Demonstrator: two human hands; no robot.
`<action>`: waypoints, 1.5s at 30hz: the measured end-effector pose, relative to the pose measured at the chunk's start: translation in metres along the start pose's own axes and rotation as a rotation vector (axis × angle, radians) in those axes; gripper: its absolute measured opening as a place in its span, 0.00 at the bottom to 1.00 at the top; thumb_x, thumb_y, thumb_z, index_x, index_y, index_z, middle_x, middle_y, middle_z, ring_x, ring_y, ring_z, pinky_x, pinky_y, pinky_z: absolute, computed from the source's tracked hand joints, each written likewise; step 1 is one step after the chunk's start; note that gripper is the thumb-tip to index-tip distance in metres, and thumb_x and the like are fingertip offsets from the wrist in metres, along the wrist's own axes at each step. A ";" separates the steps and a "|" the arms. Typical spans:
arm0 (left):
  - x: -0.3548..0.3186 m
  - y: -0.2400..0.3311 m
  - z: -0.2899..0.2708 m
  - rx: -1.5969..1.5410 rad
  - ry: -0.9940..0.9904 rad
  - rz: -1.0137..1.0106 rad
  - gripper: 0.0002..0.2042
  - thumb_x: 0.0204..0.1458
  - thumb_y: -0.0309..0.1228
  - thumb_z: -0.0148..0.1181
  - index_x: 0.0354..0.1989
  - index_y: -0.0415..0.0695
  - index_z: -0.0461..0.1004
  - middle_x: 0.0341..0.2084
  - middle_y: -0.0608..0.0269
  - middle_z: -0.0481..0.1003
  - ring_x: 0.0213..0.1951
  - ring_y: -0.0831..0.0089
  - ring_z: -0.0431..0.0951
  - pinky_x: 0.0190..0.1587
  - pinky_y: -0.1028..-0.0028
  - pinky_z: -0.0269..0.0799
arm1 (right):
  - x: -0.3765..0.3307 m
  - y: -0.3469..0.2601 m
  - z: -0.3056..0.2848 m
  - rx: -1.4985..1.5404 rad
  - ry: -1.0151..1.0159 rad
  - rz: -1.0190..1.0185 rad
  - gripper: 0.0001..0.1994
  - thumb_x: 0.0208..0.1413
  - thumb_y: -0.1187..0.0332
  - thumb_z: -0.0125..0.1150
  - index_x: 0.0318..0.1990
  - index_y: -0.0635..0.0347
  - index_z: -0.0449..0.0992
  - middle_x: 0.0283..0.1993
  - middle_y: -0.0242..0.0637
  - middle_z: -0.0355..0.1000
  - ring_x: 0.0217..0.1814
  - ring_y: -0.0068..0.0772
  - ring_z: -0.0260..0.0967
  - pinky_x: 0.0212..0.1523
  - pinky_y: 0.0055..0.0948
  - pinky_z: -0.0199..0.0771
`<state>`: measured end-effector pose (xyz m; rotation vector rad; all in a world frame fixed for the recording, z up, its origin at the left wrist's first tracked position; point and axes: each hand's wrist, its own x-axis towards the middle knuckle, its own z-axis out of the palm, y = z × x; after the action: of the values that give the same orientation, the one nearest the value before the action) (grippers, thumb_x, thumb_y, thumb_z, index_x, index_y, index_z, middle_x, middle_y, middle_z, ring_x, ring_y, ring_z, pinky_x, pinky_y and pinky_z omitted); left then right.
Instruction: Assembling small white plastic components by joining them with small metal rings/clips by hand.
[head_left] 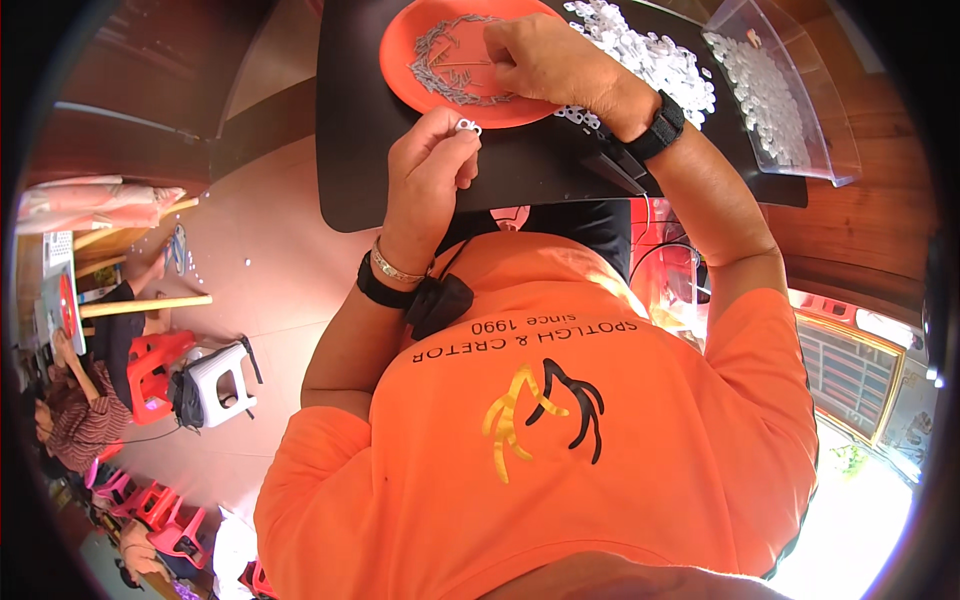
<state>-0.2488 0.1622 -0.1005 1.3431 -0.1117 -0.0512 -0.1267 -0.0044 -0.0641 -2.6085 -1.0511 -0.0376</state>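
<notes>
My left hand [432, 165] is closed near the front edge of the dark table, pinching a small white plastic clip [467, 126] with round holes between thumb and finger. Just beyond it lies an orange-red plate [400, 75] with many short grey nails [430, 70] spread in a ring and a few in the middle. My right hand [550, 65] reaches over the plate's right side, its fingers bent together at the nails. Its fingertips are partly hidden, so I cannot make out what they hold. To the right of the plate is a heap of white clips [650, 60].
A clear plastic bin [770, 100] full of white pieces lies at the right end of the black table [350, 150]. A dark box-shaped object [612, 165] sits under my right wrist. Far left, another person [85, 405] works beside red and white stools [215, 385].
</notes>
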 end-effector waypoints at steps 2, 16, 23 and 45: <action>0.000 0.000 0.002 0.015 -0.009 0.003 0.07 0.52 0.27 0.50 0.24 0.39 0.66 0.14 0.70 0.64 0.19 0.84 0.60 0.23 0.81 0.55 | -0.003 0.001 -0.003 -0.006 0.039 0.009 0.07 0.47 0.72 0.59 0.32 0.66 0.75 0.26 0.43 0.72 0.29 0.42 0.71 0.31 0.33 0.70; 0.001 0.005 0.019 0.012 -0.047 -0.023 0.07 0.53 0.28 0.50 0.25 0.39 0.67 0.15 0.70 0.64 0.19 0.84 0.60 0.24 0.81 0.55 | -0.054 -0.016 -0.008 1.188 -0.001 0.156 0.07 0.57 0.69 0.58 0.37 0.64 0.76 0.29 0.31 0.74 0.30 0.18 0.70 0.32 0.18 0.72; 0.000 0.010 0.026 0.054 -0.071 0.015 0.08 0.54 0.28 0.50 0.25 0.40 0.66 0.16 0.71 0.63 0.20 0.85 0.59 0.23 0.81 0.55 | -0.068 -0.030 -0.005 1.243 -0.014 0.184 0.10 0.58 0.64 0.58 0.32 0.63 0.76 0.23 0.26 0.68 0.25 0.14 0.61 0.27 0.16 0.64; -0.003 0.010 0.028 0.114 -0.087 0.031 0.09 0.57 0.30 0.45 0.25 0.41 0.65 0.15 0.72 0.61 0.18 0.85 0.57 0.22 0.82 0.51 | -0.077 -0.041 -0.001 1.060 0.107 0.170 0.10 0.59 0.65 0.57 0.34 0.64 0.75 0.25 0.26 0.69 0.28 0.15 0.64 0.30 0.16 0.66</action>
<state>-0.2552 0.1374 -0.0848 1.4526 -0.2118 -0.0784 -0.2100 -0.0288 -0.0624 -1.6804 -0.5530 0.3252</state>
